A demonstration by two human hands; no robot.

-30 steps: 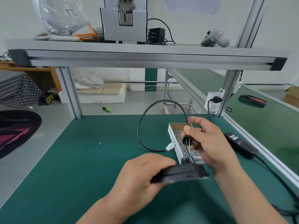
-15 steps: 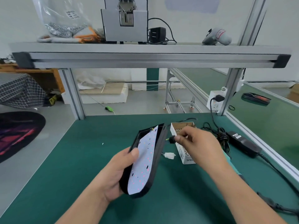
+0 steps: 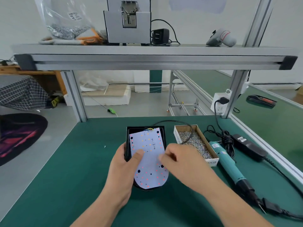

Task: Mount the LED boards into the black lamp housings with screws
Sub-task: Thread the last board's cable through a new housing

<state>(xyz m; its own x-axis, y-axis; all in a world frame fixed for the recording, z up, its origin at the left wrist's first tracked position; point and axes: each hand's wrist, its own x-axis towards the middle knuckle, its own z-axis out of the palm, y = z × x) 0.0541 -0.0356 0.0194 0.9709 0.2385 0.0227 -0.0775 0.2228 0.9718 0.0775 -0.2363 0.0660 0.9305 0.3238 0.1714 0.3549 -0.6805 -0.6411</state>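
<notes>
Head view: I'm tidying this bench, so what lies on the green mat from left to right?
On the mat: black lamp housing holding the LED board → cardboard box of screws → teal electric screwdriver → black power adapter.

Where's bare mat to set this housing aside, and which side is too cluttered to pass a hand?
Bare green mat runs from the lamp housing and left hand out to the bench's left edge, bar one white speck. Right of the right hand it is crowded: screw box, electric screwdriver, power adapter and coiled cables.
</notes>
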